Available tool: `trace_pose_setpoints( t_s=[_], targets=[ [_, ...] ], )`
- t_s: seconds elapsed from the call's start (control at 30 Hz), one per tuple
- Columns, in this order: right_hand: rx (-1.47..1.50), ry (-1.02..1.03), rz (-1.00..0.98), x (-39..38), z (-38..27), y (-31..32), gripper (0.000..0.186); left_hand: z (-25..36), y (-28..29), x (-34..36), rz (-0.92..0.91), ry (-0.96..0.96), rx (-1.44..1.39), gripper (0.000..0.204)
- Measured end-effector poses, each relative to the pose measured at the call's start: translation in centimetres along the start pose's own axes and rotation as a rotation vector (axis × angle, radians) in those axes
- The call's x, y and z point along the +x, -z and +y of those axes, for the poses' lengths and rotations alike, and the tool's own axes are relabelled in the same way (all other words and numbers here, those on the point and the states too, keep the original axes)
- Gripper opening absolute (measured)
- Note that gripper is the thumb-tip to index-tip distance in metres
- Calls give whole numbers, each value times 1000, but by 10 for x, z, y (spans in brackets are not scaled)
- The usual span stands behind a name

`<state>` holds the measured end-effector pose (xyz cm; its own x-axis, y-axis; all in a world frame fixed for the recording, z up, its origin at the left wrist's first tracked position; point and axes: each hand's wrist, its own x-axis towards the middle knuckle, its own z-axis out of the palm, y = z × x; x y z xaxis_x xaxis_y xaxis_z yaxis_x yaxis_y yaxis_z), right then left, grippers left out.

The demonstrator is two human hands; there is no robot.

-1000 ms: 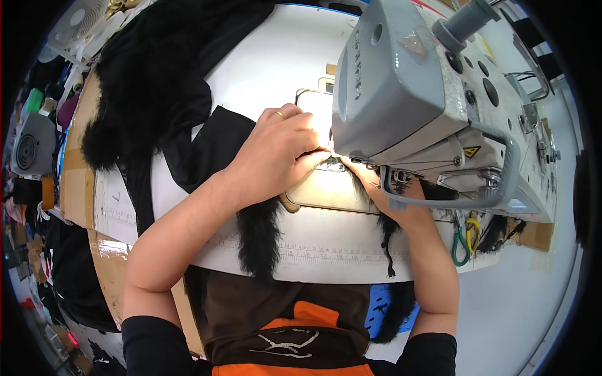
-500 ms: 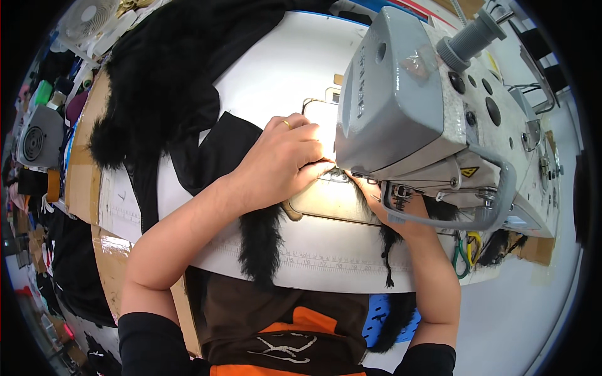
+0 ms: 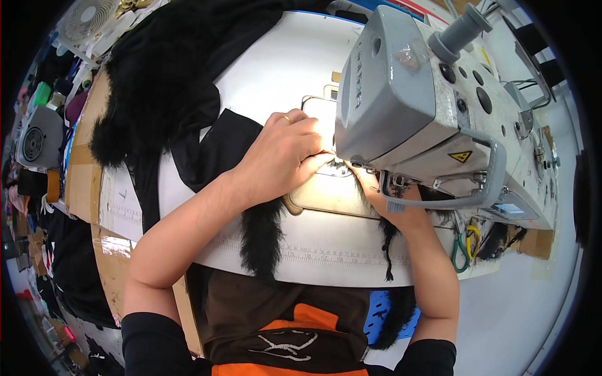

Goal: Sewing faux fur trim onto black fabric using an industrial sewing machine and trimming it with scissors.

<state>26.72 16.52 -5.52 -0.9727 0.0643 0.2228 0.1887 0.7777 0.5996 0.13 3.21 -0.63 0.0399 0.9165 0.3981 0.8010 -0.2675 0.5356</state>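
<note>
A grey and white sewing machine (image 3: 392, 94) stands over the table, its lamp lighting the metal plate (image 3: 332, 200) beneath. My left hand (image 3: 282, 150), a ring on one finger, lies left of the machine head with fingertips pinched on a black furry strip (image 3: 262, 241). The strip comes out under my left wrist and hangs toward the table's front edge. Partly behind the machine head, my right hand (image 3: 376, 195) has its fingertips close to the left ones, closed at the strip's dark edge. The needle area is mostly hidden by the head and fingers.
A large black furry garment (image 3: 169, 81) covers the table's left side. Green-handled scissors (image 3: 461, 252) and a yellow-handled tool (image 3: 473, 240) lie at the right, near black fur scraps (image 3: 492, 243). A blue perforated panel (image 3: 376, 313) shows below the table edge.
The view has shifted slightly, so the machine head appears turned a little. Both hands stay at nearly the same place by the plate, with the left fingertips barely moved.
</note>
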Motion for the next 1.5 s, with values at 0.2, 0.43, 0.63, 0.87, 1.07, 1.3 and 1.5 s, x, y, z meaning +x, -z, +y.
trace_pose_setpoints(
  t_s=[0.2, 0.43, 0.63, 0.87, 1.07, 1.3, 1.5],
  targets=[
    [1005, -428, -134, 14, 1, 23, 29, -2, 1, 2, 20, -30, 5, 14],
    [1213, -568, 23, 25, -3, 22, 19, -6, -2, 4, 31, -21, 21, 13],
    [974, -451, -247, 0, 22, 0, 40, -6, 0, 3, 6, -4, 12, 14],
    [737, -256, -424, -45, 37, -29, 47, -10, -3, 4, 15, -13, 16, 18],
    [648, -319, -171, -56, 29, -40, 43, -9, -3, 5, 39, -5, -22, 18],
    [1068, -571, -487, -30, 30, -17, 35, -7, -4, 1, 17, -12, -2, 15],
    [1002, -456, -249, 32, 24, 60, 39, -5, -2, -4, 31, -39, 30, 16]
  ],
)
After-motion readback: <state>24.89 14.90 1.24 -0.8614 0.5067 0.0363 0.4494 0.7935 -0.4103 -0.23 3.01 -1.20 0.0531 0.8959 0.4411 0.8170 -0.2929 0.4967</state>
